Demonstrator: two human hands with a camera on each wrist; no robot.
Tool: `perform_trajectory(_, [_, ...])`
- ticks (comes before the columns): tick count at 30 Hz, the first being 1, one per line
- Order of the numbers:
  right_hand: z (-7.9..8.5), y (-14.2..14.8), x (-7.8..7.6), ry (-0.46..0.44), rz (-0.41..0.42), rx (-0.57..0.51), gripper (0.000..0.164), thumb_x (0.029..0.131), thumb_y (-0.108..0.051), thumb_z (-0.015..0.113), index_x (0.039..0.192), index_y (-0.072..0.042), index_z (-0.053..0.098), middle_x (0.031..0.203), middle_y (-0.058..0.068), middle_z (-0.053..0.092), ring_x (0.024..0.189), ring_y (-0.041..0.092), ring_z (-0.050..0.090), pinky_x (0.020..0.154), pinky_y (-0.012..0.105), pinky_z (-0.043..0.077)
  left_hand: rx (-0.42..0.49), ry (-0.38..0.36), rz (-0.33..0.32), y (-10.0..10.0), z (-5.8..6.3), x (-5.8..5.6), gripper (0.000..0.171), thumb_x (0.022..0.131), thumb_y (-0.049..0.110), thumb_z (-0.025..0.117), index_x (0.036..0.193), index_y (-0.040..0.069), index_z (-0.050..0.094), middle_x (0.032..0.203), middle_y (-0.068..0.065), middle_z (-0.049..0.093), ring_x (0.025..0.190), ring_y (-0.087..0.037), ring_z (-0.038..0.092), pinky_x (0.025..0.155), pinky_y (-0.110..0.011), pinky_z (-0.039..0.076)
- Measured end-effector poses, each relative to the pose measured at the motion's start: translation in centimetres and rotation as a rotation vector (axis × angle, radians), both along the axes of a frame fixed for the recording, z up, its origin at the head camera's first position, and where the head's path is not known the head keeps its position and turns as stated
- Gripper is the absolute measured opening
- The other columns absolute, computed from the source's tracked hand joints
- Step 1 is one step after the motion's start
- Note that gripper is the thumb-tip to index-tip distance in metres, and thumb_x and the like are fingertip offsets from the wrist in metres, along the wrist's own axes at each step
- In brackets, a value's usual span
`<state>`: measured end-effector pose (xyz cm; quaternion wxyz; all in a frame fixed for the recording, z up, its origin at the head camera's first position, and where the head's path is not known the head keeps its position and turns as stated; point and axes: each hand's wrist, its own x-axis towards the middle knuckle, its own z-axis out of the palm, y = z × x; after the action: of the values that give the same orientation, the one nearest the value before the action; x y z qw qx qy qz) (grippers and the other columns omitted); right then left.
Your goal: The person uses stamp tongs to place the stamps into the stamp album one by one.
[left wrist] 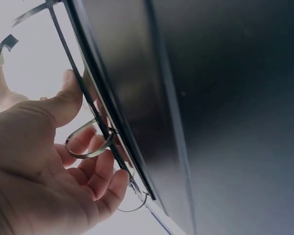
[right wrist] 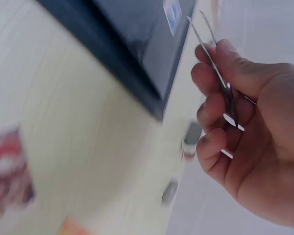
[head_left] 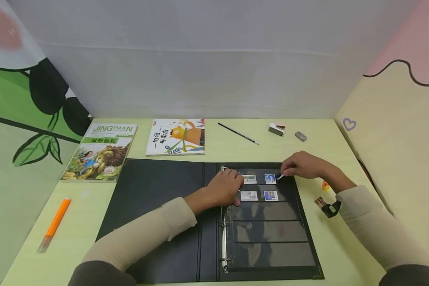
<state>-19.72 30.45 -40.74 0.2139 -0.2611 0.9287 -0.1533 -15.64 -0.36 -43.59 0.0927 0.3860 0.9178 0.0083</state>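
A black ring binder (head_left: 157, 182) lies spread out, with a dark pocket page (head_left: 271, 254) over its metal rings on the right side. Several small stamps, including a blue one (head_left: 270, 179), sit in the page's top two rows. My left hand (head_left: 223, 186) rests on the page's inner edge by the rings; in the left wrist view its fingers curve loosely beside a ring (left wrist: 88, 155). At the page's upper right corner, my right hand (head_left: 304, 165) pinches metal tweezers (right wrist: 207, 52). Their tips are apart in the right wrist view and point toward the blue stamp.
Behind the binder lie two picture books (head_left: 101, 151), (head_left: 175, 137), a pencil (head_left: 238, 133), a small stapler (head_left: 276, 129) and a grey eraser (head_left: 300, 136). An orange pen-like tool (head_left: 57, 220) is at left. Under the right forearm lie a small picture piece (head_left: 320, 202) and an orange item (head_left: 325, 185).
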Motion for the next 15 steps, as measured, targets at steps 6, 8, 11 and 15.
perform_trajectory(6, [0.2, 4.8, 1.7, 0.049, -0.189, -0.060, 0.016, 0.096, -0.024, 0.057, 0.100, -0.016, 0.070, 0.088, 0.000, 0.069, 0.073, 0.010, 0.055, 0.064, 0.026, 0.043, -0.005, 0.083, -0.061, -0.4, 0.4, 1.0, 0.057, 0.084, 0.051, 0.067, 0.128, 0.018, 0.053, 0.122, -0.003, 0.055, 0.111, -0.022, 0.050, 0.094, -0.041, 0.043])
perform_trajectory(8, [0.3, 6.4, 2.5, 0.059, -0.239, -0.070, 0.018, 0.097, -0.025, 0.056, 0.101, -0.014, 0.070, 0.089, 0.002, 0.069, 0.074, 0.011, 0.055, 0.064, 0.028, 0.043, -0.009, 0.080, -0.077, -0.5, 0.5, 1.7, 0.055, 0.085, 0.051, 0.065, 0.128, 0.019, 0.053, 0.122, -0.002, 0.055, 0.111, -0.021, 0.050, 0.093, -0.043, 0.041])
perform_trajectory(11, [0.1, 8.7, 3.7, 0.079, -0.298, -0.060, 0.022, 0.098, -0.027, 0.054, 0.105, -0.012, 0.069, 0.091, 0.002, 0.068, 0.075, 0.009, 0.054, 0.065, 0.027, 0.044, -0.019, 0.044, -0.084, -0.5, 0.8, 2.7, 0.054, 0.086, 0.052, 0.064, 0.128, 0.019, 0.053, 0.122, -0.001, 0.056, 0.110, -0.020, 0.050, 0.094, -0.044, 0.039])
perform_trajectory(15, [-0.3, 11.7, 5.2, 0.085, -0.369, -0.039, 0.026, 0.098, -0.028, 0.054, 0.108, -0.009, 0.068, 0.097, 0.004, 0.070, 0.078, 0.006, 0.056, 0.066, 0.026, 0.046, -0.034, -0.018, -0.061, -0.5, 0.8, 3.9, 0.059, 0.083, 0.055, 0.067, 0.126, 0.018, 0.053, 0.122, -0.002, 0.055, 0.110, -0.020, 0.049, 0.093, -0.043, 0.038])
